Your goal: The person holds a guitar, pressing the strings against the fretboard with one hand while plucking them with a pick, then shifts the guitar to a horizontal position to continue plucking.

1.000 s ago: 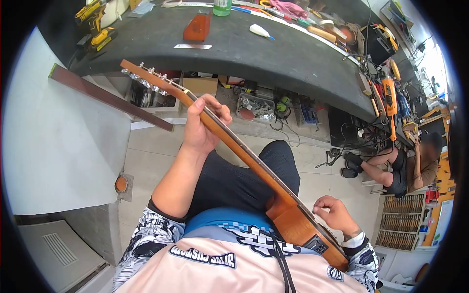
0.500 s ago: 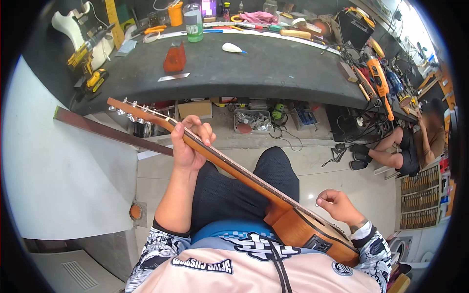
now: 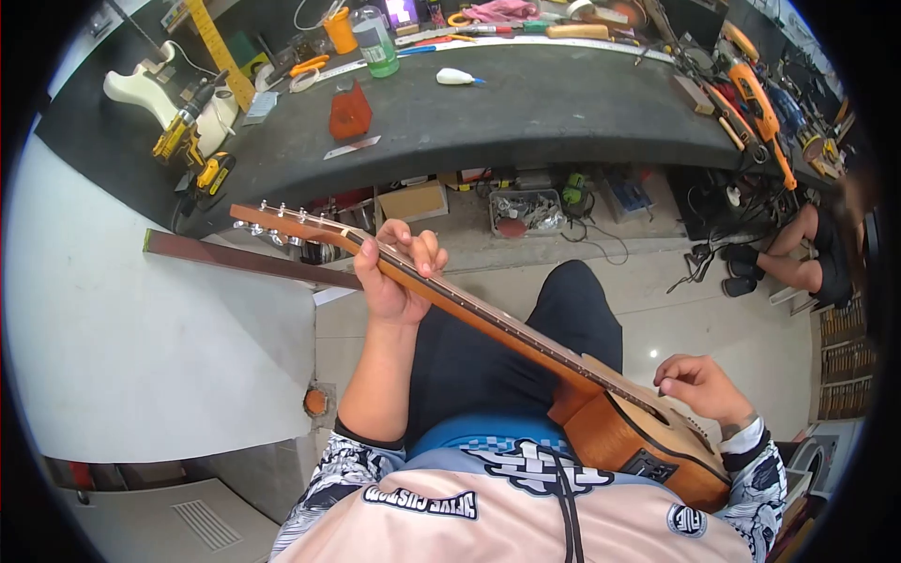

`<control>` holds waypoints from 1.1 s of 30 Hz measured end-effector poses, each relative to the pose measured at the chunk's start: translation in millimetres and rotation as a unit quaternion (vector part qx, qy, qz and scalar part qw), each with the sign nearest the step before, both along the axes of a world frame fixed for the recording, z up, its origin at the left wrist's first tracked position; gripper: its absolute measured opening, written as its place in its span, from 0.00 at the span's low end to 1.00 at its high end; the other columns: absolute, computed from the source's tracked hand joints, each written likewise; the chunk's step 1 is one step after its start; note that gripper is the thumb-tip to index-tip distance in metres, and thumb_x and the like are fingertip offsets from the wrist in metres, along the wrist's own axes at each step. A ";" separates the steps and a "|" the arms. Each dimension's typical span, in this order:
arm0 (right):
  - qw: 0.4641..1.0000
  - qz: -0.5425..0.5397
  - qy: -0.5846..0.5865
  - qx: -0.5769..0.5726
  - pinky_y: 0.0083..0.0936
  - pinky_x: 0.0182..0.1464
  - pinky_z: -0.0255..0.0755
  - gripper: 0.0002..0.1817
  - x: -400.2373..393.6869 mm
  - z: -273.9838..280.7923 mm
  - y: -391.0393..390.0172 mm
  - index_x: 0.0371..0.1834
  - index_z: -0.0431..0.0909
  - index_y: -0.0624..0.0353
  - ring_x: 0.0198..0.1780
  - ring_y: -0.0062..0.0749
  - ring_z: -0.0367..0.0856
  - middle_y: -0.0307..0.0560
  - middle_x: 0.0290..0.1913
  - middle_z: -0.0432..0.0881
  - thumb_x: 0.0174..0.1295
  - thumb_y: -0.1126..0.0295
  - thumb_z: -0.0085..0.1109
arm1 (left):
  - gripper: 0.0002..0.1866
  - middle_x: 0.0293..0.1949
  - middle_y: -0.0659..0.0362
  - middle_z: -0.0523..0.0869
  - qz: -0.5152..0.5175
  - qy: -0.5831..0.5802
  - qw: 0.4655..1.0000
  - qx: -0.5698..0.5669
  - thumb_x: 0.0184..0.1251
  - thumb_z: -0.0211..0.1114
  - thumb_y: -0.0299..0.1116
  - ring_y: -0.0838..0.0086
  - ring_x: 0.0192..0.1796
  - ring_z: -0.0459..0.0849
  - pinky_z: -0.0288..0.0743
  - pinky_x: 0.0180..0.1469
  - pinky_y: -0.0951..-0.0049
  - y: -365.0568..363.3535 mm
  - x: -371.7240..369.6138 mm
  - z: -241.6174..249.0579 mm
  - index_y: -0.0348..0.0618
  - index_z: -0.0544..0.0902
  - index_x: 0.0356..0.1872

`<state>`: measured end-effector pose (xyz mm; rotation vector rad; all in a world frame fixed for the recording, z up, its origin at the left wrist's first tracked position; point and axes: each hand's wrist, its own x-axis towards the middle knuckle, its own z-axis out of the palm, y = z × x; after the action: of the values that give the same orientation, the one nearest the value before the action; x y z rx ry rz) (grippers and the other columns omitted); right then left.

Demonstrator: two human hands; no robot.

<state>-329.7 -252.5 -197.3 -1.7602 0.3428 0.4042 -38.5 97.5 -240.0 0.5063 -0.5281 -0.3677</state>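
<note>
An acoustic guitar (image 3: 619, 433) lies across my lap, its neck slanting up to the left and its body against my right side. My left hand (image 3: 399, 272) is wrapped round the neck near the headstock (image 3: 291, 223), thumb on the near side and fingers curled over the strings. Over the strings by the soundhole, my right hand (image 3: 702, 387) is closed in a pinch. Only a small dark tip of a guitar pick (image 3: 661, 392) shows below its fingers. Silver tuning pegs line the headstock.
A dark workbench (image 3: 526, 113) stands ahead, holding a white-capped glue bottle (image 3: 457, 77), a red-brown block (image 3: 350, 111) and a green bottle (image 3: 377, 47). A yellow drill (image 3: 188, 136) hangs left. An orange power tool (image 3: 754, 98) lies right. Another person's legs (image 3: 798, 253) show at right.
The view has shifted, so the bench and guitar sit further right in it. My left hand keeps its place on the neck; my right hand stays pinched near the strings.
</note>
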 end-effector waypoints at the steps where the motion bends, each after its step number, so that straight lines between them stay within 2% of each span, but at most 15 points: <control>1: 1.000 -0.013 0.010 0.021 0.23 0.48 0.74 0.06 -0.4 3.2 0.3 0.35 0.83 0.67 0.42 0.23 0.79 0.42 0.41 0.83 0.65 0.74 0.63 | 0.24 0.18 0.59 0.78 -0.002 0.002 1.000 0.001 0.73 0.49 0.59 0.75 0.30 0.68 0.61 0.35 0.73 0.6 -1.1 -1.9 0.47 0.75 0.38; 2: 0.999 -0.025 0.018 0.041 0.22 0.48 0.74 0.05 -0.3 3.1 0.6 0.35 0.83 0.67 0.42 0.22 0.79 0.42 0.41 0.83 0.65 0.74 0.63 | 0.24 0.18 0.59 0.78 -0.003 0.002 1.000 0.000 0.73 0.49 0.59 0.75 0.30 0.68 0.61 0.35 0.73 0.6 -0.2 -3.2 0.46 0.76 0.38; 6: 0.998 -0.024 0.065 0.003 0.22 0.47 0.74 0.05 -3.3 -8.2 1.7 0.35 0.82 0.66 0.41 0.20 0.79 0.40 0.40 0.83 0.65 0.74 0.63 | 0.24 0.19 0.59 0.78 -0.014 -0.005 1.000 -0.002 0.72 0.52 0.59 0.75 0.31 0.68 0.62 0.35 0.72 1.6 2.1 -3.8 0.47 0.75 0.37; 12: 0.998 -0.035 0.047 -0.021 0.21 0.45 0.74 0.06 1.4 6.7 8.2 0.36 0.82 0.66 0.40 0.19 0.79 0.39 0.41 0.83 0.66 0.73 0.62 | 0.24 0.29 0.59 0.84 -0.031 0.026 0.997 -0.069 0.69 0.61 0.60 0.74 0.36 0.70 0.65 0.41 0.71 -15.3 -14.3 -17.6 0.47 0.74 0.36; 13: 0.998 -0.038 0.046 -0.024 0.21 0.45 0.74 0.06 2.3 6.8 8.4 0.36 0.82 0.66 0.40 0.19 0.79 0.39 0.41 0.83 0.66 0.73 0.62 | 0.24 0.33 0.61 0.84 -0.082 0.026 0.995 -0.058 0.67 0.63 0.60 0.73 0.40 0.72 0.68 0.46 0.69 -19.3 -20.4 -24.1 0.48 0.75 0.37; 17: 0.997 -0.034 0.048 -0.041 0.21 0.46 0.74 0.06 1.0 7.1 9.2 0.36 0.82 0.66 0.41 0.20 0.79 0.39 0.41 0.83 0.66 0.73 0.62 | 0.23 0.32 0.62 0.82 -0.121 0.006 0.992 -0.016 0.64 0.66 0.59 0.69 0.47 0.76 0.70 0.54 0.65 -37.4 -46.2 -32.7 0.50 0.77 0.41; 22: 0.997 -0.005 0.049 -0.065 0.22 0.48 0.73 0.05 2.1 11.9 15.8 0.35 0.82 0.64 0.44 0.22 0.79 0.41 0.41 0.83 0.65 0.73 0.64 | 0.25 0.33 0.61 0.77 -0.042 0.078 0.991 -0.098 0.67 0.61 0.62 0.69 0.44 0.75 0.69 0.53 0.66 -15.2 -2.0 -10.5 0.47 0.77 0.37; 25: 0.989 0.102 -0.016 -0.108 0.25 0.52 0.72 0.05 10.7 37.0 23.6 0.35 0.83 0.64 0.46 0.24 0.78 0.42 0.42 0.83 0.64 0.72 0.65 | 0.25 0.32 0.61 0.74 -0.025 0.135 0.984 -0.112 0.71 0.58 0.59 0.70 0.42 0.73 0.68 0.52 0.67 -9.0 1.7 8.5 0.46 0.76 0.31; 28: 0.997 0.063 -0.025 0.042 0.26 0.54 0.72 0.07 2.6 28.8 13.0 0.36 0.83 0.64 0.47 0.29 0.79 0.43 0.44 0.84 0.65 0.69 0.64 | 0.21 0.29 0.62 0.71 -0.064 0.150 0.976 -0.144 0.74 0.57 0.50 0.72 0.39 0.72 0.66 0.50 0.68 -14.2 9.1 -0.1 0.47 0.72 0.26; 30: 0.996 0.070 0.054 -0.033 0.27 0.54 0.72 0.10 -0.3 15.3 11.9 0.38 0.84 0.63 0.47 0.31 0.80 0.45 0.45 0.85 0.67 0.66 0.62 | 0.18 0.28 0.62 0.69 -0.079 0.140 0.975 -0.155 0.72 0.57 0.45 0.74 0.37 0.70 0.66 0.50 0.70 -17.8 8.7 3.4 0.48 0.69 0.24; 32: 0.957 0.008 0.181 -0.228 0.28 0.55 0.72 0.12 -4.7 -6.3 12.9 0.40 0.84 0.64 0.49 0.32 0.81 0.47 0.47 0.85 0.68 0.64 0.61 | 0.18 0.26 0.64 0.68 -0.071 0.145 0.975 -0.151 0.73 0.57 0.45 0.74 0.37 0.71 0.68 0.53 0.64 -17.0 6.4 4.9 0.49 0.67 0.24; 33: 0.961 -0.002 0.166 -0.219 0.28 0.55 0.72 0.12 -5.1 -2.8 15.9 0.39 0.84 0.64 0.49 0.32 0.81 0.47 0.46 0.85 0.68 0.64 0.61 | 0.17 0.26 0.64 0.67 -0.075 0.144 0.975 -0.155 0.73 0.58 0.44 0.74 0.36 0.71 0.69 0.54 0.64 -17.8 4.7 7.6 0.49 0.67 0.24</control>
<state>-334.8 -236.6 -200.2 -2.1225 0.7176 0.6622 -33.8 79.7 -232.4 0.1072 -0.3332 -0.4841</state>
